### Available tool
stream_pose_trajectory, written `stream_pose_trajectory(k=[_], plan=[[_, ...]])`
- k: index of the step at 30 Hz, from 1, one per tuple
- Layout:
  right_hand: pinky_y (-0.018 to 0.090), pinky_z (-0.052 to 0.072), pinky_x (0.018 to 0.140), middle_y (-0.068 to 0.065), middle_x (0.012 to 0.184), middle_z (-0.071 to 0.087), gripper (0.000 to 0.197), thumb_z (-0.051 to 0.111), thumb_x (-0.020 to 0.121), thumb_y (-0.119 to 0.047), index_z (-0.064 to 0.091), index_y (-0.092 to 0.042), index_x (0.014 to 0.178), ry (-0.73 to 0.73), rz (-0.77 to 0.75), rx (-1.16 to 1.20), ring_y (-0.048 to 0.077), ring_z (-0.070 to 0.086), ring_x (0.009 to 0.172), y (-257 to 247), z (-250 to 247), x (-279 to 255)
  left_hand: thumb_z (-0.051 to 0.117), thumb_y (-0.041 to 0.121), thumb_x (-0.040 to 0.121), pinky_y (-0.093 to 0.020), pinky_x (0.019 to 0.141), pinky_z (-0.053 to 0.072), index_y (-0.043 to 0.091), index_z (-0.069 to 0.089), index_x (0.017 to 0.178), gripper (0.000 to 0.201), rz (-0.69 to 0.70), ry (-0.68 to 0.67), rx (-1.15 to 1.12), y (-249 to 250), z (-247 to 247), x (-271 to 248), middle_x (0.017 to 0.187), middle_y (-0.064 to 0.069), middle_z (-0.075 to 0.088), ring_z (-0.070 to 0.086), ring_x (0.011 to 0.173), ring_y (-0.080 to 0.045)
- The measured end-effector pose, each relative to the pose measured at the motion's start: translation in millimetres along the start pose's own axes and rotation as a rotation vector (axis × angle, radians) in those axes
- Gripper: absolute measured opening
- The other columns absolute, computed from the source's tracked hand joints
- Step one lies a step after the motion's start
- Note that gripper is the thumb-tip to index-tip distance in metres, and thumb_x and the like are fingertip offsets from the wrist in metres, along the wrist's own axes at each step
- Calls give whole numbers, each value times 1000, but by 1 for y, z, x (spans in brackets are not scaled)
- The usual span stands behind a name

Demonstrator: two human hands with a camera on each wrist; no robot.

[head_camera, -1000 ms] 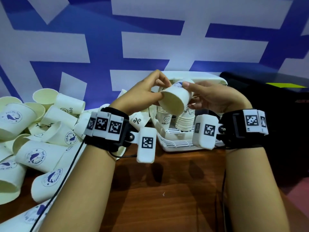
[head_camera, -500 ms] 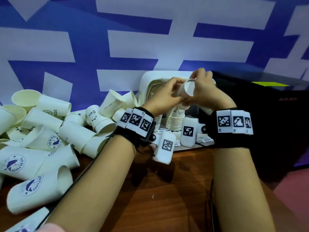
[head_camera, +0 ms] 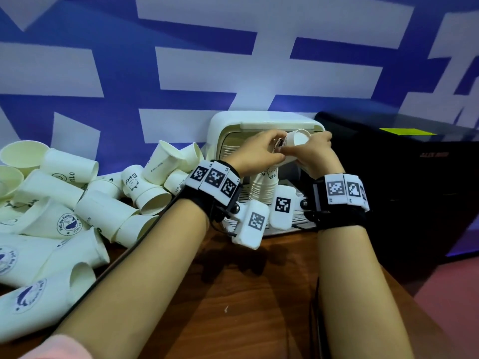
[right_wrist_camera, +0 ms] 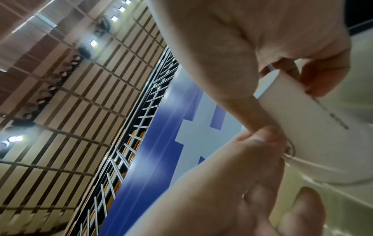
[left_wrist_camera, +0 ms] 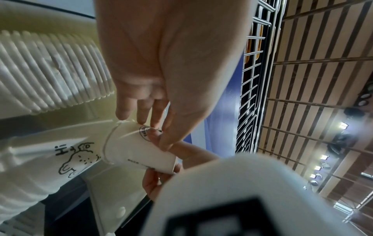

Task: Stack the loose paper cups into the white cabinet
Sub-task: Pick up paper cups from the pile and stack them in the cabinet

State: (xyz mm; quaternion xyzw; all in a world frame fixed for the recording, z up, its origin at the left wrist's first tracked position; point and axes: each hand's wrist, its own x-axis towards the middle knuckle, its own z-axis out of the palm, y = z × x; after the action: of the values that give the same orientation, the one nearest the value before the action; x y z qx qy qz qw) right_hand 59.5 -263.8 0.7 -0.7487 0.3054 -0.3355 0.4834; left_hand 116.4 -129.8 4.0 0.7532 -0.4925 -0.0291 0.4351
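Leftmost, we see a heap of loose paper cups (head_camera: 77, 211) lying on their sides on the wooden worktop (head_camera: 246, 294), several printed with a round blue logo, some tucked partly into one another. Next to the heap, against the blue-and-white wall (head_camera: 207, 73), stands the white cabinet (head_camera: 225, 125), its front open; inside it a stack of nested cups (head_camera: 263, 187) rests on the slatted floor.

Above that stack, both of our hands meet on one paper cup (head_camera: 298, 138), which is tilted with its open mouth up and to the right, in front of the cabinet's opening. Our left hand (head_camera: 259, 151) pinches it near the base, thumb against the printed logo and fingers (left_wrist_camera: 141, 110) curled onto the rim of the cup below in the left wrist view. Our right hand (head_camera: 313, 151) grasps the same cup from the other side, thumb and fingers (right_wrist_camera: 322, 79) closed on its wall.

Furthest right, a black box (head_camera: 414, 182) sits just beside the cabinet.
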Motion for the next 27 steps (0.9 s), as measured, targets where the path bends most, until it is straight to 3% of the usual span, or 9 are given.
stream_pose_trajectory(k=[2,7,10,12,16,19,21,24,27], plan=[[42,53,94,16,129,46,112,92,46,-24,21,-3,129,-34,24,134,26,56,115,4,2,3,64,17,86,-37,108,38,18,45,138,56,-10,-29,63,1,1,-1,139,-2,50,47,127,-17],[35,57,85,16,117,58,84,89,64,-11,32,-1,126,-114,13,271,24,64,105,16,4,14,61,17,90,-28,103,36,17,38,143,58,-22,-47,143,2,1,-1,144,-5,44,43,130,-18],[34,57,82,19,117,60,70,87,66,-10,41,-3,118,-140,-13,282,28,65,105,21,5,19,61,17,90,-34,104,40,17,38,142,56,-64,-69,106,-1,2,-1,143,-6,44,45,128,-20],[33,57,81,17,116,60,66,86,68,-9,43,-5,117,-146,-18,278,27,64,105,23,5,21,61,18,90,-37,105,41,17,34,145,61,-89,-84,115,-2,3,0,144,-6,42,44,128,-21],[23,53,65,16,116,62,65,86,70,-10,48,-3,122,-182,-48,306,25,65,103,25,6,23,60,21,91,-33,104,40,17,29,147,64,-122,-87,154,-1,3,2,145,-6,41,44,128,-20],[25,54,71,14,114,64,56,83,73,-13,52,-6,119,-187,-73,307,23,65,101,26,7,23,59,22,92,-36,104,41,14,29,145,62,-143,-102,153,2,3,4,142,-7,44,47,124,-20],[23,53,69,13,113,66,53,81,76,-12,53,-7,121,-191,-92,345,22,65,99,29,8,23,59,22,92,-36,103,43,13,28,146,63,-167,-109,133,3,3,6,141,-8,45,48,123,-21],[17,50,60,13,115,66,53,78,79,-11,54,-7,125,-233,-108,383,22,65,99,32,9,24,61,22,90,-41,104,44,13,19,148,71,-239,-151,109,2,4,12,143,-11,42,48,124,-25],[20,52,65,12,118,65,49,77,81,-12,54,-10,124,-267,-99,388,25,65,107,33,7,27,65,33,79,-47,100,46,19,16,147,85,-326,-188,148,1,8,17,138,-15,45,51,120,-30]])
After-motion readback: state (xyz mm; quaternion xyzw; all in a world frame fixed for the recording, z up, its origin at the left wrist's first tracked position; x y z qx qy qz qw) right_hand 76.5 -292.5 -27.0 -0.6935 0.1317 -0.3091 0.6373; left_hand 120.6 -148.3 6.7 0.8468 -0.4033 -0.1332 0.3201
